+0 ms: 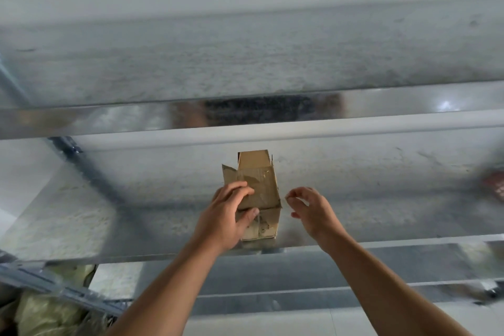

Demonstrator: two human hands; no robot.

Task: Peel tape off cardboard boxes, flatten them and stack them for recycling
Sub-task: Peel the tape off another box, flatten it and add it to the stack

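While my left hand (228,217) gripped the small cardboard box (262,185) by its near flap and my right hand (313,211) hung just beside it, loosely curled and seemingly empty, the box stood upright by the near edge of the metal shelf (381,199). A one-sided tug, I judged, could tip it off.

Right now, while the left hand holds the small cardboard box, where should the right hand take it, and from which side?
Probably the right wall, just under the open top, coming from the right. The cardboard box stands upright on the metal shelf, the left hand covers its left side, and the right hand hovers beside the bare right edge.
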